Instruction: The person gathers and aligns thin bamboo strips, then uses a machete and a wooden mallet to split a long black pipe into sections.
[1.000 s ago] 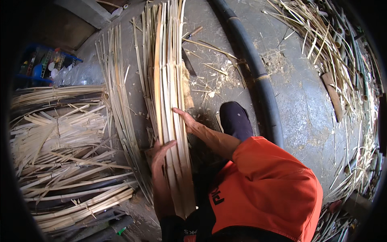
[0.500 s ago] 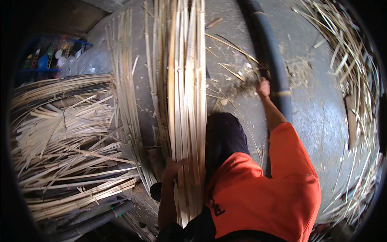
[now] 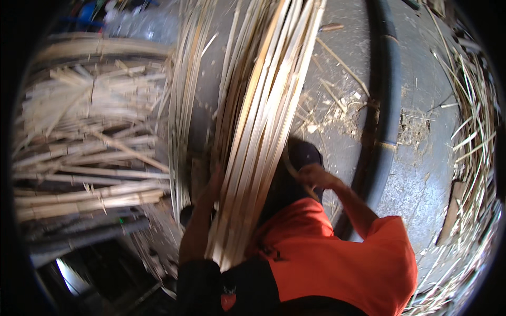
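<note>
A long bundle of pale split bamboo strips [image 3: 263, 110] lies in front of me, its near end against my lap. My left hand [image 3: 215, 181] grips the bundle's left edge; its fingers are partly hidden and blurred. To the right of the bundle, over my dark-clothed knee, my right hand [image 3: 317, 177] is closed on a thin bamboo strip [image 3: 288, 164]. This strip bends in a curve beside the bundle, and part of it is lost against the dark cloth.
More loose bamboo strips [image 3: 187, 84] lie left of the bundle, beside stacked cut bamboo [image 3: 95, 100]. On the right, a long dark pole [image 3: 390, 89] crosses the grey floor. Shavings [image 3: 345, 113] lie near it, and thin strips [image 3: 474, 116] heap at the far right.
My right hand has come back from beside the dark pole to the bundle, bringing the thin strip. The bundle now slants, its far end farther right, and the view has shifted.
</note>
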`<state>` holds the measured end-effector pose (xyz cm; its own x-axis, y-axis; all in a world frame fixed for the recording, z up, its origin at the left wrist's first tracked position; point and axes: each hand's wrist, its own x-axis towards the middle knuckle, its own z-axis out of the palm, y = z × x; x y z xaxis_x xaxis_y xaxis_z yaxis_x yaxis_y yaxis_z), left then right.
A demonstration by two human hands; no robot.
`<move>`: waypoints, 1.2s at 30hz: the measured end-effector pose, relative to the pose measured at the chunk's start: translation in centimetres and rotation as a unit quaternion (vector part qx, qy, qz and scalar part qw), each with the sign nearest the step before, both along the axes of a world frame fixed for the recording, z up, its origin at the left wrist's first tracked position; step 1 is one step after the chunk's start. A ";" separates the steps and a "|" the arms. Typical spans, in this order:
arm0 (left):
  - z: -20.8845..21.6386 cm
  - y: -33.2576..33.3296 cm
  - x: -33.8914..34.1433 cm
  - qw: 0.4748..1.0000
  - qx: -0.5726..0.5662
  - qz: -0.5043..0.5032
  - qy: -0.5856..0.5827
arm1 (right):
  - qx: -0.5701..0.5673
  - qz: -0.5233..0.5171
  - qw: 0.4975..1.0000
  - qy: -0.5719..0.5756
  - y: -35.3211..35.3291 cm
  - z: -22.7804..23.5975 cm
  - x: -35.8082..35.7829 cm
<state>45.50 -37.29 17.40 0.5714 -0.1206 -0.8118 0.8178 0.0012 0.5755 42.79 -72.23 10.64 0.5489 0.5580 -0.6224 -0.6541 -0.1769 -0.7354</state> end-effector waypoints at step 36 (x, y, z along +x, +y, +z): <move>-1.2 -2.5 -0.6 0.837 0.410 -0.107 -0.347 | 0.052 -0.098 0.932 -0.346 21.3 6.5 7.4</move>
<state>44.94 -39.82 16.16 0.9760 0.1547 -0.1531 0.2173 -0.7300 0.6480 50.14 -50.95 17.14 0.8967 0.4416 -0.0296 -0.0289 -0.0083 -0.9995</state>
